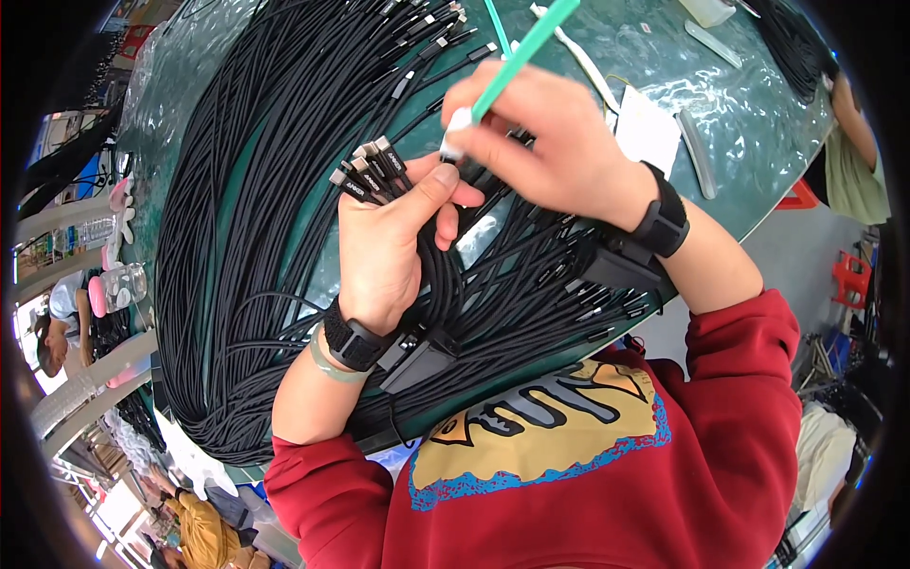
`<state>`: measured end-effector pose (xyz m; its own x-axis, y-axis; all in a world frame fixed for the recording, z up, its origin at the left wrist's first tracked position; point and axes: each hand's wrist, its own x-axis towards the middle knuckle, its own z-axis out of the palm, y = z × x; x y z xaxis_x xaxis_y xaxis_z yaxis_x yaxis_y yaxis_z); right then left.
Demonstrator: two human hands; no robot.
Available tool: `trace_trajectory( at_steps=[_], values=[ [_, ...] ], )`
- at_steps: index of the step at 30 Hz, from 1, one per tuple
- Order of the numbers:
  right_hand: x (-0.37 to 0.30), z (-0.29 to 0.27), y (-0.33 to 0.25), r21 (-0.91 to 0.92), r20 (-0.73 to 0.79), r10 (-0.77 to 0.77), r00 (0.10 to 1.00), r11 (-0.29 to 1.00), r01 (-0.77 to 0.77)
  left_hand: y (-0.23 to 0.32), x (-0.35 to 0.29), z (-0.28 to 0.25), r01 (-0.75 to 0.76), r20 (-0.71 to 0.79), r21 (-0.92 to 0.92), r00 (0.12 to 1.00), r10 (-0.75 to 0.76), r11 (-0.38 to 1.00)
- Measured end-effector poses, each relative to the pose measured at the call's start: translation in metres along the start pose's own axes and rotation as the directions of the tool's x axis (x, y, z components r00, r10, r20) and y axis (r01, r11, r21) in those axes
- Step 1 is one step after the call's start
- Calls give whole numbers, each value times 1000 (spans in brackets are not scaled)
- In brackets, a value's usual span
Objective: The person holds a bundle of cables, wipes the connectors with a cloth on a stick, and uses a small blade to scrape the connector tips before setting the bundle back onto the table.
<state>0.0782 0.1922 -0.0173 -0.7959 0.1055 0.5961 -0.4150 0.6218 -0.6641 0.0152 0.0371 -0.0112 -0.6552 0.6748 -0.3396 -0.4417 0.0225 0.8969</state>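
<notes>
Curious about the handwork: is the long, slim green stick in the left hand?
No, the bare right hand holds the long, slim green stick.

Up front they meet, left hand [379,247] and right hand [559,142], fingertips very close, whether touching I can't tell from here! The left forearm [308,403] slants up and inward, bare, its wrist [368,308] nearly in line. Left thumb [431,194] lies across the top, fingers [447,223] curled in beneath: a firm closed grip. And look at the right: forearm [716,261] angled in from the side, elbow out wide, back of the hand uppermost, slightly blurred, thumb [493,156] and bent fingers pinched together, reaching farther forward than the left!
</notes>
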Motion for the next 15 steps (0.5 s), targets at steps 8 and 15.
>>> trace_trajectory(
  at_steps=[8,15],
  values=[
    [5,-10,3,21,-76,131,988,991,-130,1,0,0,18,6,-21,1000,-18,1000],
    [3,-15,2,24,60,121,991,992,-123,0,0,0,-2,10,-29,1000,2,1000]
  ],
)
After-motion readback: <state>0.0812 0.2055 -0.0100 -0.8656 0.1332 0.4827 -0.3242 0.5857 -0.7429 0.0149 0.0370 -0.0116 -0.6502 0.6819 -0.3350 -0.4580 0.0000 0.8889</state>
